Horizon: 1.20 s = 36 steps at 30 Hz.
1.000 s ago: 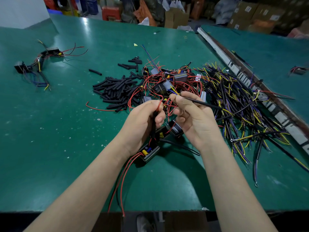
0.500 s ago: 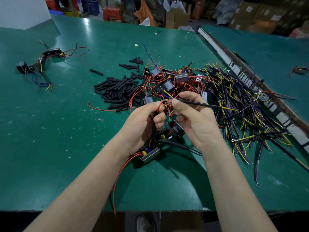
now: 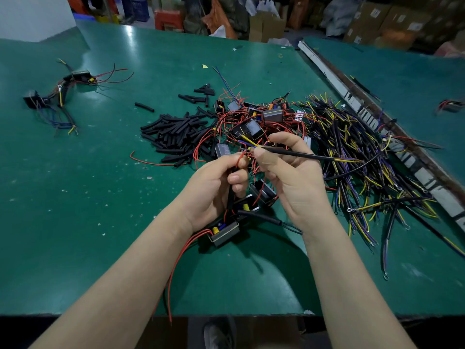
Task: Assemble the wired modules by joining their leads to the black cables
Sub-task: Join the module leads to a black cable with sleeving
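Worktop (image 3: 105, 187): green mat surface, speckled with pale flecks, glare patch beyond the fingers. Second green bench (image 3: 407, 79): right of the fingers, past a worn metal rail (image 3: 334, 79). White wall (image 3: 32, 16): far left. Cardboard boxes (image 3: 377, 23), a red crate (image 3: 168, 19), possibly bags: dim far edge.

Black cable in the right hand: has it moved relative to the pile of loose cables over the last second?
No. The black cable, pinched by the right hand, still points right onto the cable pile.
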{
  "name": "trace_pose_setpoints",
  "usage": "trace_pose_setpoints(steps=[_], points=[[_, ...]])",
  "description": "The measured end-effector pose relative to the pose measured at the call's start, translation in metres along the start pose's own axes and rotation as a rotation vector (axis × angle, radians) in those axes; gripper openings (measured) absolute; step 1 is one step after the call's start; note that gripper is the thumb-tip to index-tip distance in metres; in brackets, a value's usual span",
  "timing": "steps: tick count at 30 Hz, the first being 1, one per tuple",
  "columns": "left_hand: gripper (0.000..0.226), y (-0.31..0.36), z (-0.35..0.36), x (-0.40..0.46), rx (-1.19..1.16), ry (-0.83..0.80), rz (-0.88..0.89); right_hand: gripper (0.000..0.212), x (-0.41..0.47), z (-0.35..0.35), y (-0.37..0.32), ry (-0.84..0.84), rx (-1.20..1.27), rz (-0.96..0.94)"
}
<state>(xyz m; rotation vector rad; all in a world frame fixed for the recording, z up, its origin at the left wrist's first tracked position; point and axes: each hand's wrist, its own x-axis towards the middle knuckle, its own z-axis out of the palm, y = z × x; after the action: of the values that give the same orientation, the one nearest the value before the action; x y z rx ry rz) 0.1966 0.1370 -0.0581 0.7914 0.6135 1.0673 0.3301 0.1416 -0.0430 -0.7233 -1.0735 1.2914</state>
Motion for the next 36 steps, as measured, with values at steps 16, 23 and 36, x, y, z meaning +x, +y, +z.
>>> trace_pose_setpoints(steps=[16,23,36], points=[[0.016,0.000,-0.002,-0.001,-0.031,-0.046,-0.009,0.026,0.000,0.001,0.002,0.011,-0.015,-0.013],[0.026,-0.001,0.000,-0.001,0.042,-0.020,-0.025,0.025,0.000,0.002,0.002,0.032,-0.014,-0.021],[0.025,-0.009,-0.005,0.004,0.285,0.034,0.177,0.030,0.002,0.001,-0.001,0.133,0.162,0.092]])
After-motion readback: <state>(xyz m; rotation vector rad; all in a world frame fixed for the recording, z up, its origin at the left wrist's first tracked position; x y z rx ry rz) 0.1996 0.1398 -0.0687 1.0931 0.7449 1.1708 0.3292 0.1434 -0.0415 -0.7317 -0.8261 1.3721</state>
